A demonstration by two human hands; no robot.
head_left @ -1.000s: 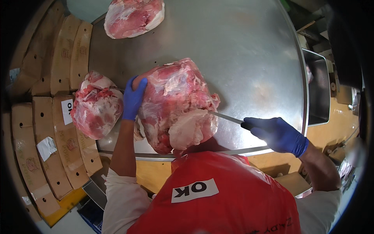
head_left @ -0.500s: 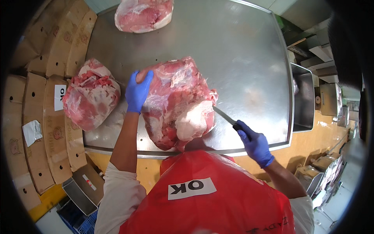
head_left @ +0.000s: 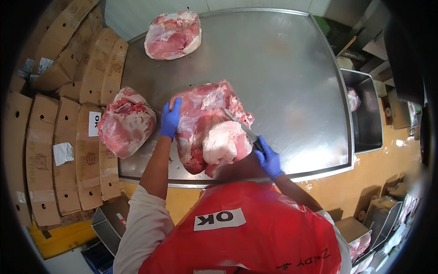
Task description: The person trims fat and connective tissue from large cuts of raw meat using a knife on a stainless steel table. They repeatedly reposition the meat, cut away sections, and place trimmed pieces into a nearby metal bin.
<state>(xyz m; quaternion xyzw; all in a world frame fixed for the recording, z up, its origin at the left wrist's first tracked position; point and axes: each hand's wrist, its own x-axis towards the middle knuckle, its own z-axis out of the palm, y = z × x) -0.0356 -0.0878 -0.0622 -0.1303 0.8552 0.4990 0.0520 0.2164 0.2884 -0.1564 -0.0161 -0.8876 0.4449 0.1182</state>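
Note:
A large piece of raw meat (head_left: 200, 114) with a white fat patch lies in front of me on the steel table. My left hand (head_left: 170, 120), in a blue glove, grips its left edge, with the thumb and fingers partly on the meat. In my blue-gloved right hand (head_left: 268, 160) is the black handle of a knife (head_left: 246, 130). Its blade lies across the meat just above the fat patch, the tip pointing up and left. A second piece of meat (head_left: 127, 123) sits to the left, and a third chunk of meat (head_left: 174, 36) at the far edge.
Stacked cardboard boxes (head_left: 68, 150) line the table's left side. The steel table (head_left: 292, 77) has a raised rim. A deep metal bin (head_left: 367, 123) with some meat in it stands off its right edge. More trays with meat (head_left: 360, 242) are at the lower right.
My right hand has moved left and brought the knife from the meat's right edge over its upper surface. The whole view has shifted slightly. My left hand stays at the meat's left edge.

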